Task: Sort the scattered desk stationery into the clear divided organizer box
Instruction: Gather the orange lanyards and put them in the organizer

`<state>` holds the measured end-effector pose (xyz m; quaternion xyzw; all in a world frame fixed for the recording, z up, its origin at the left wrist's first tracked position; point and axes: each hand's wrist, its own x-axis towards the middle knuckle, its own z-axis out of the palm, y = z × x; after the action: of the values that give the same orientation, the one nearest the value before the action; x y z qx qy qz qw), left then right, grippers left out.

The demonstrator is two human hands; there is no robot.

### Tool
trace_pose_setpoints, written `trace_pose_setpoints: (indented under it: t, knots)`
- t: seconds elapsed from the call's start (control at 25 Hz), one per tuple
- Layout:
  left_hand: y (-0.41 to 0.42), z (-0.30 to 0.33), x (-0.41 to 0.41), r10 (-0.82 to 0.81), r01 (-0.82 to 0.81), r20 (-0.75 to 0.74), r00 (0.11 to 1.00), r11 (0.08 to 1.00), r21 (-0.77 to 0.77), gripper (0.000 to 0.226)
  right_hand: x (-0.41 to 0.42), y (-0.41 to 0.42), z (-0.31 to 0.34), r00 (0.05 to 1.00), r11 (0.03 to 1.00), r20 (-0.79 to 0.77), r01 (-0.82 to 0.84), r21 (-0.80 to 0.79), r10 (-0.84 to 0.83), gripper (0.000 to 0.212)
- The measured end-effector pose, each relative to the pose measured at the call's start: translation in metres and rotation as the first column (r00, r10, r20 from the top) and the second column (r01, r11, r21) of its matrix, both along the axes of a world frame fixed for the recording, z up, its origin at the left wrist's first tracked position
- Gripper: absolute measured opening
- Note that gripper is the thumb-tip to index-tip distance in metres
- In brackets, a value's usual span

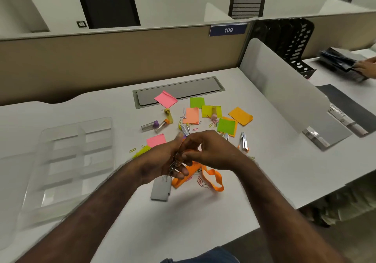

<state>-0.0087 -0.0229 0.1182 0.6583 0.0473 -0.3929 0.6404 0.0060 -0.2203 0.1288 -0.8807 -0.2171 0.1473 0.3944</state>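
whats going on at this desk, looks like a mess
A person is sorting scattered stationery. Both hands, left hand and right hand, are together over the desk working an orange lanyard with a metal clip, from which a grey card holder hangs. Sticky notes, paper clips, small tubes and staple removers lie loose on the desk. The clear organizer box sits to the left, apparently empty so far.

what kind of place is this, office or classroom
Most likely an open-plan office. The white desk sits in a cubicle with a beige partition wall bearing a numbered sign, 109. Black office chairs stand at further desks behind, and a second workstation adjoins on the right.
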Motion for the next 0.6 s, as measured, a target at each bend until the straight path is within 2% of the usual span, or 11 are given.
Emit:
trace_pose_setpoints:
  t: [0.12,0.24,0.32,0.4,0.48,0.52,0.6]
  knots:
    - [0.004,0.013,-0.001,-0.068,0.061,0.089,0.994,0.995,0.083,0.064,-0.004,0.007,-0.001,0.994,0.995,0.053,0.096,0.025,-0.097,0.016]
    - [0.012,0.032,0.004,-0.159,0.134,0.128,0.979,0.974,0.184,0.049,-0.003,0.01,0.003,0.97,0.975,0.11,0.209,0.072,-0.216,0.026]
    - [0.016,0.051,0.01,-0.275,0.217,0.155,0.949,0.925,0.311,0.045,0.0,0.01,0.009,0.977,0.978,0.104,0.176,0.112,-0.188,0.034]
    - [0.017,0.076,0.019,-0.433,0.306,0.186,0.882,0.827,0.472,0.043,0.002,0.013,0.019,0.994,0.988,0.044,0.09,0.129,-0.096,0.052]
    - [0.016,0.108,0.027,-0.588,0.341,0.225,0.777,0.693,0.635,0.042,0.001,0.018,0.031,1.0,0.986,0.012,0.017,0.166,-0.019,0.066]
    - [0.016,0.125,0.03,-0.662,0.336,0.235,0.712,0.615,0.714,0.041,0.0,0.02,0.037,1.0,0.982,0.015,-0.014,0.19,0.011,0.066]
    - [0.016,0.161,0.034,-0.768,0.298,0.205,0.607,0.459,0.837,0.039,0.0,0.026,0.045,0.998,0.973,0.037,-0.059,0.222,0.052,0.046]
